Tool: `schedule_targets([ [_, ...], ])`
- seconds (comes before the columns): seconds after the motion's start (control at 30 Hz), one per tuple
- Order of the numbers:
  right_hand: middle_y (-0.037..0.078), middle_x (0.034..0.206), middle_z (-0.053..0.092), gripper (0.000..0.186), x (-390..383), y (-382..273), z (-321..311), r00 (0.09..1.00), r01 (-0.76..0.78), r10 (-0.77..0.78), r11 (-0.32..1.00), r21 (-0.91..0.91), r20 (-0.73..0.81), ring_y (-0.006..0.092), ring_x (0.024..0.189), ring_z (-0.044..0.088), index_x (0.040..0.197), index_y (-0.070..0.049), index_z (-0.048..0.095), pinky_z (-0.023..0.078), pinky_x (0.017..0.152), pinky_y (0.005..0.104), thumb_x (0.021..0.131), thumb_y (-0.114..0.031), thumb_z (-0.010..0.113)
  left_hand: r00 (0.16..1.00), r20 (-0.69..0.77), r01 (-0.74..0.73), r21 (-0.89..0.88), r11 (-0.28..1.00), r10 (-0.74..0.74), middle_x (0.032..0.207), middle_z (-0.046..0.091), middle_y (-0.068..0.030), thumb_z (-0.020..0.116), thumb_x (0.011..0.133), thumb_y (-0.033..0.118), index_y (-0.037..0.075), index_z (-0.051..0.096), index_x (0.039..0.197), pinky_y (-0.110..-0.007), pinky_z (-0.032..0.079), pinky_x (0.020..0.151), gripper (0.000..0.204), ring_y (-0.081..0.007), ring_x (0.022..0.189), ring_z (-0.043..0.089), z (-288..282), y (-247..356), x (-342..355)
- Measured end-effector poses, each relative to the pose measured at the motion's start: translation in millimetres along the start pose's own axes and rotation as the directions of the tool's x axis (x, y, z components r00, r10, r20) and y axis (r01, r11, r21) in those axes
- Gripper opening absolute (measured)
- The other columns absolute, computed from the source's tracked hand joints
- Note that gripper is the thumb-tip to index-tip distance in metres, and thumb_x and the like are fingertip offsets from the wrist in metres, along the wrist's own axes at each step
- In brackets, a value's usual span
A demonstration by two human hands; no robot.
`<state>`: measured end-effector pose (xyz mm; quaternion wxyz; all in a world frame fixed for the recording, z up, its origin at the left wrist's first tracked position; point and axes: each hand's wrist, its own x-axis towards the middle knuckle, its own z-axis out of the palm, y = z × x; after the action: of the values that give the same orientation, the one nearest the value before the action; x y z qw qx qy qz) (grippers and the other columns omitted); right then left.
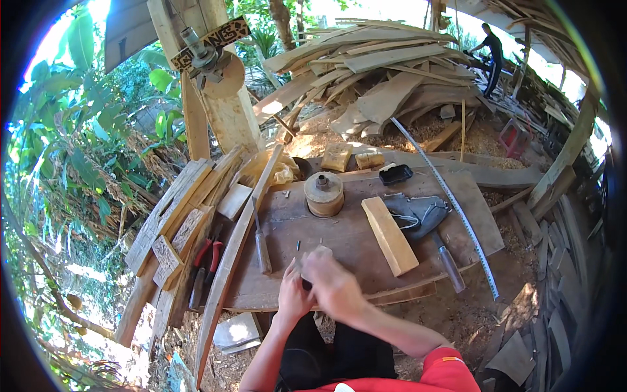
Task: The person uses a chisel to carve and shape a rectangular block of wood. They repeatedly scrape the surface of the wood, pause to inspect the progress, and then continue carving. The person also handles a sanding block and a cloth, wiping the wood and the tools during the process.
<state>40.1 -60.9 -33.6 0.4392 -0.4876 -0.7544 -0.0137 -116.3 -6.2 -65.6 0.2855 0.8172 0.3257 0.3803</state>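
Note:
My left hand (295, 293) is at the front edge of the wooden work board (274, 294), its fingers curled round a small dark thing that is mostly hidden. My right hand (330, 281) is closed over the same spot, blurred at the fingertips; what it grips is unclear. Just beyond them lies a short dark pin (298, 245). A tool with a wooden handle (264, 258) lies to their left; a pale wood block (389, 236) lies to their right. Behind them stands a round wooden piece with a metal spindle (324, 199).
Planks and offcuts (170, 215) with red-handled pliers (212, 258) crowd the left. A grey pouch (418, 215), handled tool (449, 266), black tray (396, 174) and long measuring strip (447, 196) lie right. A post (232, 124) and lumber pile (385, 72) stand behind; another person (490, 55) works at back right.

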Motion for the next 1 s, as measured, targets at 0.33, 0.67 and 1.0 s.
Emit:
schedule_targets([
  [0.33, 0.023, 0.131, 0.071, 0.035, 4, -6, -5, 0.999, 0.044, -0.044, 0.998, 0.047, 0.005, 0.0391, 0.125, 0.068, 0.128, 0.004, 0.066, 0.054, 0.109, 0.0456, 0.094, -0.005, 0.063, 0.998, 0.023, -0.069, 0.148, 0.987, 0.066, 0.143, 0.064, -0.0218, 0.071, 0.089, 0.019, 0.000, 0.064, 0.137, -0.055, 0.035, 0.124, 0.053, -0.0421, 0.144, 0.052, 0, -7, -5],
  [0.67, 0.021, 0.133, 0.070, 0.040, 18, 21, -11, 0.995, -0.097, 0.098, 0.995, 0.037, -0.012, 0.0403, 0.123, 0.067, 0.134, 0.003, 0.064, 0.055, 0.105, 0.0471, 0.093, -0.001, 0.063, 1.000, 0.004, 0.019, 0.126, 0.992, -0.020, 0.143, 0.065, -0.0216, 0.076, 0.086, 0.018, 0.001, 0.062, 0.142, -0.053, 0.037, 0.123, 0.060, -0.0411, 0.145, 0.052, -3, 6, 2],
  [1.0, 0.019, 0.138, 0.069, 0.034, 5, 5, -21, 0.997, -0.073, 0.071, 0.996, 0.054, 0.029, 0.0373, 0.133, 0.063, 0.130, 0.004, 0.065, 0.050, 0.114, 0.0497, 0.097, -0.001, 0.061, 0.998, -0.020, 0.068, 0.079, 0.995, -0.067, 0.151, 0.057, -0.0219, 0.080, 0.087, 0.020, 0.002, 0.057, 0.145, -0.050, 0.041, 0.121, 0.065, -0.0442, 0.142, 0.051, 1, 8, -1],
])
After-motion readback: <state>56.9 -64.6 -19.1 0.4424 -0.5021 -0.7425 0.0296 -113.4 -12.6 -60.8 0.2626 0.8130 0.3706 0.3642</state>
